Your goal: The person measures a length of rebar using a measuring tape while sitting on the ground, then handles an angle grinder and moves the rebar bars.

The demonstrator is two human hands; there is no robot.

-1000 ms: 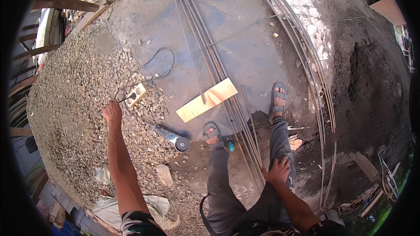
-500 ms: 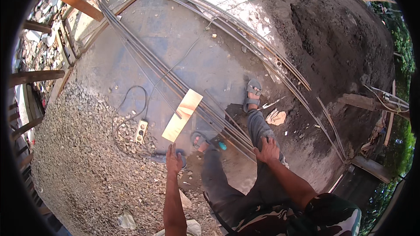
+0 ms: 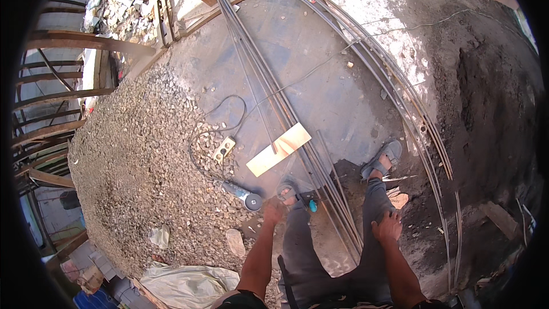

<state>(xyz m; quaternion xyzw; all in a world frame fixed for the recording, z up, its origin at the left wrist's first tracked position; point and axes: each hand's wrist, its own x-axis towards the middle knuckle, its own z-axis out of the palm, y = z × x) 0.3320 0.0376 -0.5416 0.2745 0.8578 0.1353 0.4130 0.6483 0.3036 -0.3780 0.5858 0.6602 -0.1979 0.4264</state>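
Low beside my left shin, my left hand (image 3: 273,213) hangs just right of an angle grinder (image 3: 235,191). The hand seems apart from it, and its fingers are too foreshortened to read. The grinder, blue-grey with a round disc, lies at the edge of the gravel. On my right knee rests my right hand (image 3: 388,227), palm down, fingers spread and holding nothing. In front of me a pale wooden board (image 3: 279,150) lies partly across a bundle of steel rods (image 3: 280,100). The rods run between my sandalled feet.
Left of the board lies an extension socket (image 3: 224,150) with a dark cord. Gravel (image 3: 137,154) spreads at left, near a pale sack (image 3: 189,283). More bent rods (image 3: 400,86) curve along the right. Wooden beams (image 3: 91,42) stand at far left. A teal object (image 3: 313,205) sits near my left foot.
My left hand has gone from over the grinder to its right side, uncovering the tool. My right hand stays on my knee. The whole view has turned, shifting the scene rightward.
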